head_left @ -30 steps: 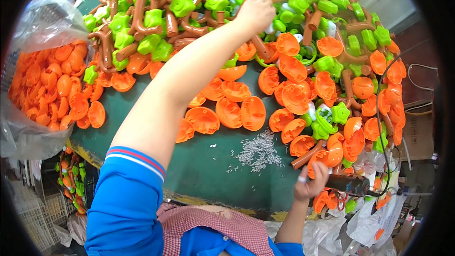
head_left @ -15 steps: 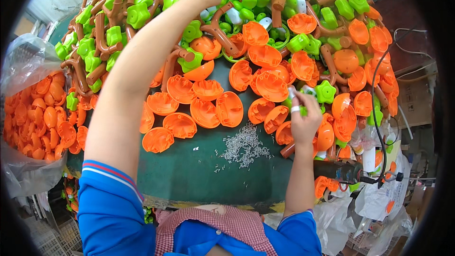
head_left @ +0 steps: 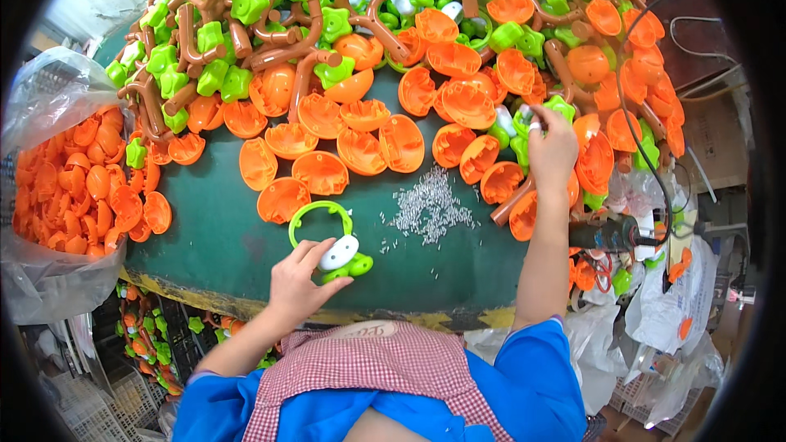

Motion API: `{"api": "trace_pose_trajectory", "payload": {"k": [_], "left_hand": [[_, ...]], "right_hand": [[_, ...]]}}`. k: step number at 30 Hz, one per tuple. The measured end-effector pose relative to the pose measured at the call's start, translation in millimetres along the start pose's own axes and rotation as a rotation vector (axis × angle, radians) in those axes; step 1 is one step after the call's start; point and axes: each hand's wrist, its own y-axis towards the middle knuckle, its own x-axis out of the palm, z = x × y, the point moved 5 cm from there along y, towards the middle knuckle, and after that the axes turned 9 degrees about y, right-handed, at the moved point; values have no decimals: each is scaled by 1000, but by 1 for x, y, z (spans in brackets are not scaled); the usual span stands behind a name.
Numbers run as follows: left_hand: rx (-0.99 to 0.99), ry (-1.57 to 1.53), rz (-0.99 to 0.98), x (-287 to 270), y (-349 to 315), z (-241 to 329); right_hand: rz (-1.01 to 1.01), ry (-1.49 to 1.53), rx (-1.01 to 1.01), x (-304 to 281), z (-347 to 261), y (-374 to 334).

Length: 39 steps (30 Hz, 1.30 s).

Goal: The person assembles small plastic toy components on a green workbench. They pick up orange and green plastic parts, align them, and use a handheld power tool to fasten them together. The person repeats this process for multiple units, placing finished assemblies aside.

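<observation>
My left hand is over the near part of the green worktable, its thumb and fingers closed on a plastic piece with a white face and a green body. A thin green ring stands out from the far side of that piece. Further right, my right hand has its fingers pinched together among green and white pieces beside the orange shells. What lies between those fingertips is hidden. White wrapping shows on a finger. Several open orange half-shells lie between the hands, hollow side up.
Small silvery screws lie heaped mid-table. Brown branch-shaped tubes and green star-shaped pieces pile up at the back. A clear bag of orange shells stands left. A dark power screwdriver with a cable lies right.
My left hand has come back from the far pile to the near table, bringing the white and green piece with its ring. The right hand has moved slightly right and farther away.
</observation>
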Motion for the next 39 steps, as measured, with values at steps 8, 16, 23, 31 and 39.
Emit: {"api": "trace_pose_trajectory", "payload": {"k": [8, 16, 23, 31, 39], "left_hand": [[234, 448, -22, 8, -22, 2], [304, 234, -100, 48, -28, 13], [489, 370, -120, 53, -44, -7], [516, 232, -26, 61, -37, -1], [464, -2, 32, 69, -28, 6]], "right_hand": [[-26, -46, 224, -26, 13, 0], [35, -455, 339, 11, 56, 92], [-137, -780, 346, 5, 58, 101], [216, 132, -606, -38, -47, 38], [-801, 376, -1049, -21, -99, -173]]}}
